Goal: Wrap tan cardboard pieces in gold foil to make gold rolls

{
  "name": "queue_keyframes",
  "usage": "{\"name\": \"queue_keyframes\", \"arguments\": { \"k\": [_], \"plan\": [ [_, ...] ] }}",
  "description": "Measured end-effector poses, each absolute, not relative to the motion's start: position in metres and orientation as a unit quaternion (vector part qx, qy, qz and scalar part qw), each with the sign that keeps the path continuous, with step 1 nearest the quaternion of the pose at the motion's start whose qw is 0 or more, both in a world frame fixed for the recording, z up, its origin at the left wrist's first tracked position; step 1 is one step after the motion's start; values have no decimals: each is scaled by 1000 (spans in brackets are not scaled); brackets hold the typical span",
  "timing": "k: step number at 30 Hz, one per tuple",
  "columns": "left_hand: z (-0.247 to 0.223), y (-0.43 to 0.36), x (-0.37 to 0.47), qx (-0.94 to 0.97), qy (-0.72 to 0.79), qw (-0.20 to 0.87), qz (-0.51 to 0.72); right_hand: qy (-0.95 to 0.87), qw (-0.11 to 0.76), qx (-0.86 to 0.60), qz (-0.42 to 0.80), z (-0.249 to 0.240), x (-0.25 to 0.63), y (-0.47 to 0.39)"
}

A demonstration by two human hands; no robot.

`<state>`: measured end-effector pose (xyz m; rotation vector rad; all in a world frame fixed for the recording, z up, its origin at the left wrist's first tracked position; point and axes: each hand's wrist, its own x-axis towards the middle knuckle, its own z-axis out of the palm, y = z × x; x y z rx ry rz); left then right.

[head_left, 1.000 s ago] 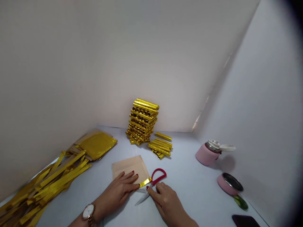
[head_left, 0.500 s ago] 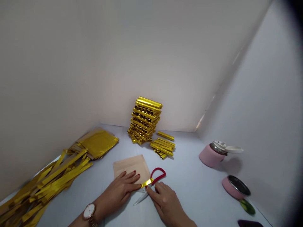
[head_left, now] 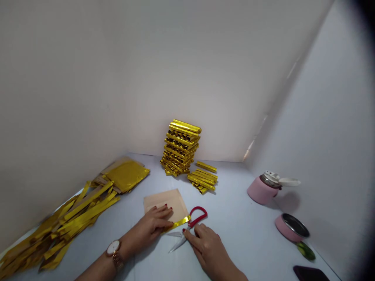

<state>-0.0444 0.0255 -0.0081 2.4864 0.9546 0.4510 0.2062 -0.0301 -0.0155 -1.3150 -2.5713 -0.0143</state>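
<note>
along the near edge of the paper (head_left: 168, 197), the gold strip (head_left: 182, 222) slants from the left hand (head_left: 156, 223), flat and gripping nothing, toward the scissors (head_left: 191, 224) held in the curled right hand (head_left: 207, 246).

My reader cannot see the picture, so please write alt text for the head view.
A person's left hand lies on a tan paper sheet with a gold strip along its near edge, while the right hand rests on open red-handled scissors. Gold tubes are stacked behind; loose gold strips lie at left, an open-lidded pink container at right.
</note>
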Motion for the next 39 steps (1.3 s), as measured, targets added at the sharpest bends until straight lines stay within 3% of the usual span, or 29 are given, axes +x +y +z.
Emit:
{"name": "queue_keyframes", "arguments": {
  "k": [6, 13, 23, 39],
  "plan": [
    [-12, 22, -47, 893, 334, 228, 198, -880, 160, -448, 5, -21, 216, -32],
    [-20, 24, -49, 883, 338, 242, 219, -799, 260, -541, -19, -38, 254, -24],
    [-16, 22, -48, 884, 346, 232, 213, -844, 161, -512, -9, -32, 232, -29],
    [-12, 21, -48, 908, 318, 208, 179, -877, 157, -450, -64, -25, 182, -32]
  ]
}}
